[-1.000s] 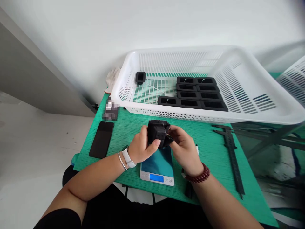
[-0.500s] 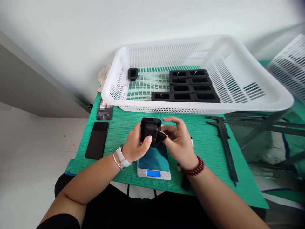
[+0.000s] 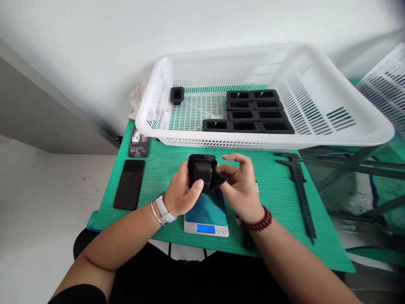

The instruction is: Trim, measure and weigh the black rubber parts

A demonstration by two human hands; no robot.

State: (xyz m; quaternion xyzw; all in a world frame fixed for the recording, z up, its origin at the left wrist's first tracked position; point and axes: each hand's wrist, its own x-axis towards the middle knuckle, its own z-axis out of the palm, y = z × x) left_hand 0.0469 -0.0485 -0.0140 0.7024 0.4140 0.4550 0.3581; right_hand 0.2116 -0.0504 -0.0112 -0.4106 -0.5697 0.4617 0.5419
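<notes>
My left hand [image 3: 182,192] is closed around a black, boxy molded part [image 3: 202,169], its thumb pressed on the near face. A thin pointed black flap [image 3: 218,180] sticks out from the part's right side. My right hand [image 3: 240,185] pinches that flap between thumb and fingers, while the index finger is lifted away. Under the part lies a small digital scale [image 3: 205,215] with a lit blue display; the hands and part cover its far end. A bit of something yellow peeks out behind the part, too hidden to name.
Behind the hands stands a white slotted basket [image 3: 221,141] with several black hollow parts [image 3: 242,115] in rows and a single one [image 3: 177,95] at left. A phone [image 3: 129,184] lies left, a caliper [image 3: 299,190] right, on the green table [image 3: 278,236]. A glove [image 3: 137,99] rests by the basket.
The flap is drawn out a little farther right from the part, with my right hand shifted slightly right. My left hand keeps its hold, and the whole view has moved a little.
</notes>
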